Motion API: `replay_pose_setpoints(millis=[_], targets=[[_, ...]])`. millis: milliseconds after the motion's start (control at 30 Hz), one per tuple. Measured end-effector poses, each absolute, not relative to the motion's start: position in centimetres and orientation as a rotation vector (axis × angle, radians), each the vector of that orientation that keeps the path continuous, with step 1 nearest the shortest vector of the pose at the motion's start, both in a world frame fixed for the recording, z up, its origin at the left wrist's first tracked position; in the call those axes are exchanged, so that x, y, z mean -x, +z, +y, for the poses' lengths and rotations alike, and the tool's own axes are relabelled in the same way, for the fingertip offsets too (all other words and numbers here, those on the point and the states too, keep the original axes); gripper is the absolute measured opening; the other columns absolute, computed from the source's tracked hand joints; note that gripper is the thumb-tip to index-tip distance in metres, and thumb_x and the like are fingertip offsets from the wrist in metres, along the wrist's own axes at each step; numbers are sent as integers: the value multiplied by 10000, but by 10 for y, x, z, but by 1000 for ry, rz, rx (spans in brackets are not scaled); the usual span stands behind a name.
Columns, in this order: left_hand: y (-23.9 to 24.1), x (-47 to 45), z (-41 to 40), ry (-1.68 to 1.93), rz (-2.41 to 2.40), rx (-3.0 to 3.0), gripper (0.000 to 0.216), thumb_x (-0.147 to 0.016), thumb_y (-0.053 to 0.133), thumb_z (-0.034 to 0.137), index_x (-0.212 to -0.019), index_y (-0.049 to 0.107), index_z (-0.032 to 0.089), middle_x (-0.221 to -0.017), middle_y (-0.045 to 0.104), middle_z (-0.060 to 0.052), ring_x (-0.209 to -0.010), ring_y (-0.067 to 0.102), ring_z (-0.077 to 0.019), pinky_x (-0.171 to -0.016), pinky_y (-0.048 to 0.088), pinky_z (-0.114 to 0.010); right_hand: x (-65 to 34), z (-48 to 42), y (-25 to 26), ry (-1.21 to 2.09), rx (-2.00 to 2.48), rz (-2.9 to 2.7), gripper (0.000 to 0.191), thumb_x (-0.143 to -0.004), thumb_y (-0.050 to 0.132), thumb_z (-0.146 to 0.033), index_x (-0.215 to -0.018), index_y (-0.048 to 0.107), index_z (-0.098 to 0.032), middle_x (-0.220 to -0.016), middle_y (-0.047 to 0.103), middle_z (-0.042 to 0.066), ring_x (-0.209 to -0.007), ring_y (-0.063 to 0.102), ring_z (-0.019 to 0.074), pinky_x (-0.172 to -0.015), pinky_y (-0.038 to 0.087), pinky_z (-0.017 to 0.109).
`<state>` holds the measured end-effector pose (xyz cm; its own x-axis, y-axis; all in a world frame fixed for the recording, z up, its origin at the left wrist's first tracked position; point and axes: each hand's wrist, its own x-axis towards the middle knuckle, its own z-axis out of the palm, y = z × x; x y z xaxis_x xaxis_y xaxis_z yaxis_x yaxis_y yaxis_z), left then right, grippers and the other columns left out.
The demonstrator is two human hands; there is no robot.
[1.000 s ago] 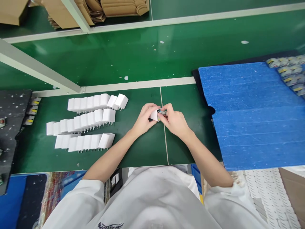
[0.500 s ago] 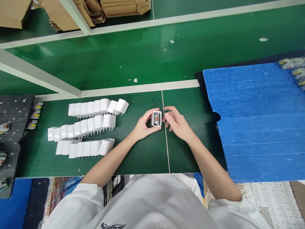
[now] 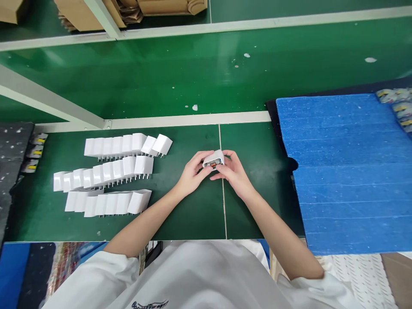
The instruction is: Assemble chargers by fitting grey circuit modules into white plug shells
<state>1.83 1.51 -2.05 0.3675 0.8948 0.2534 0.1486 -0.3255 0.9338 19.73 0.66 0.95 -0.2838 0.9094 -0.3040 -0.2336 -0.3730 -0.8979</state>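
Between my two hands is a white charger housing (image 3: 213, 158), tilted, its open end facing me with circuit parts and an orange piece showing inside. My left hand (image 3: 194, 172) grips it from the left, fingers behind and thumb at the front. From the right, my right hand (image 3: 234, 174) closes on the same housing, thumb near its open end. Several white plug chargers (image 3: 112, 171) with metal prongs stand in three rows on the green table (image 3: 189, 219), left of my hands.
A blue mat (image 3: 347, 171) on a dark tray covers the right side, with small packed parts (image 3: 404, 113) at its far corner. At left lies a dark speckled board (image 3: 14, 159). A green back panel (image 3: 154, 81) rises behind, and folded cardboard (image 3: 170, 7) lies on the shelf above.
My right hand has come in from beside the housing and taken hold of it. The housing has tipped from facing upward to a slant. The view has shifted slightly.
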Motion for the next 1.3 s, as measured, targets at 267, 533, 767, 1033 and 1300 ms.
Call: replay_pose_setpoints(millis=[267,533,767,1033,1300], targets=[[-9,-13,12,1014,1010,-1861,393,-986,627,432,-1358,638,304,-1227,676,-96,-1086,691,-205,-887,615,-335,-213,8,15,1692,1182,-1293,550,-860,702,-457,-1359,540,-293,-1204,653,63,-1080,664,219,-731,675,339],[-9,-12,12,975,977,-1747,412,-998,602,434,-1391,607,312,-1252,666,-88,-1103,689,-193,-877,641,-303,-217,11,9,1680,1194,-1389,631,-872,708,-482,-1441,539,-267,-1221,655,83,-1073,646,232,-680,680,325],[-5,-19,7,937,1064,-1712,532,-1009,556,491,-1499,499,290,-1344,640,-123,-1175,663,-214,-898,635,-307,-216,9,5,1642,1185,-1431,654,-900,666,-552,-1474,512,-281,-1322,605,107,-1133,613,259,-611,672,305],[-5,-8,17,1045,1185,-1820,663,-980,568,562,-1558,396,286,-1428,572,-134,-1273,615,-253,-1023,591,-392,-211,42,-1,1551,1011,-1440,563,-841,747,-539,-1308,565,-281,-1258,688,76,-1173,664,251,-974,598,402],[4,12,29,911,2112,-2065,592,-903,577,251,-1468,501,90,-1634,308,-268,-1586,136,-471,-1243,169,-729,-190,188,-7,882,1573,-1461,527,-885,706,-363,-1294,428,-181,-1253,685,142,-1201,652,293,-1044,506,474]])
